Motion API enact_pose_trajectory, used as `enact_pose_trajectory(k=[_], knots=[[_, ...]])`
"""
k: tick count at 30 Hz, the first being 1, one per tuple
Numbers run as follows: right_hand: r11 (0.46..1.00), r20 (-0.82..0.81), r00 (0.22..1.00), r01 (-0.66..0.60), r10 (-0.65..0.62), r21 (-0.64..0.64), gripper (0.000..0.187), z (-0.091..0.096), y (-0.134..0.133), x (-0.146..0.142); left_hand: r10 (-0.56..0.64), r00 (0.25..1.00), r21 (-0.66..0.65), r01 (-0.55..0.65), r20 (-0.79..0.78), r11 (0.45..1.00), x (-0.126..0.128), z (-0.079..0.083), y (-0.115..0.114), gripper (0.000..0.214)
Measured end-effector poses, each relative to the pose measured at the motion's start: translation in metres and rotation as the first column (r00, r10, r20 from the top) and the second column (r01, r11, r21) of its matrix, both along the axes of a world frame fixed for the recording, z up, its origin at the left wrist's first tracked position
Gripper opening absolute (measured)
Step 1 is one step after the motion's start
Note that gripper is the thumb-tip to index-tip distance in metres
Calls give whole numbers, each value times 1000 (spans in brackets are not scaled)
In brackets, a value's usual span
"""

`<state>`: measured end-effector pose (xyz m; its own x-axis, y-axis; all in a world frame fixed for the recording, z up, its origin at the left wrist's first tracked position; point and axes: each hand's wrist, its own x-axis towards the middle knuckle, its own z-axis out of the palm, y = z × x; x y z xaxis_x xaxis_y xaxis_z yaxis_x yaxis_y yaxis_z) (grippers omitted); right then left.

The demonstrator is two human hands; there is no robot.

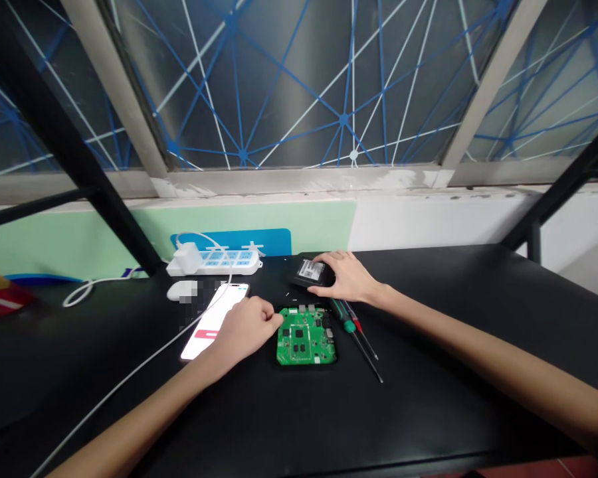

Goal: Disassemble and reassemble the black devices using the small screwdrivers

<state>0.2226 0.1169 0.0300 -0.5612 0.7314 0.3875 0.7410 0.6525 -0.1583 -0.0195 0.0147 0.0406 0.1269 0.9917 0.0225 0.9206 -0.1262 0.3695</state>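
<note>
A green circuit board (305, 336) lies in a black case bottom on the black table (428, 398). My left hand (246, 326) rests curled at the board's left edge, fingertips touching it; whether the fingers hold anything is hidden. My right hand (345, 276) reaches to a black cover with a white label (309, 271) behind the board, fingers over its right side, gripping it. Two screwdrivers (355, 329), one green-handled and one red-handled, lie just right of the board.
A lit phone (208, 325) with a white cable (129, 375) lies under my left wrist. A white mouse (181, 290) and a white power strip (219, 262) with a charger sit behind it. A red and yellow object (0, 295) is at the far left.
</note>
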Motion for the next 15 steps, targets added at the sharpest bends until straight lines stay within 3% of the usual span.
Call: enact_pose_trajectory(k=[4, 7, 10, 12, 15], knots=[[999, 2, 1000, -15, 15, 32, 61, 11, -8, 1, 4, 1000, -7, -4, 1, 1000, -1, 2, 0, 33], [997, 17, 997, -71, 71, 25, 37, 23, -20, 0, -4, 1000, 10, 4, -5, 1000, -2, 2, 1, 32], [969, 110, 968, -209, 224, -132, 18, 34, -35, -3, -17, 1000, 24, 17, -12, 1000, -3, 1, 1, 30], [947, 176, 950, -212, 258, -243, 15, 39, -45, -5, -28, 999, 24, 28, -16, 999, -3, 0, 1, 30], [948, 239, 939, -182, 246, -263, 16, 43, -54, -9, -39, 999, 23, 39, -25, 999, -3, 1, 1, 29]])
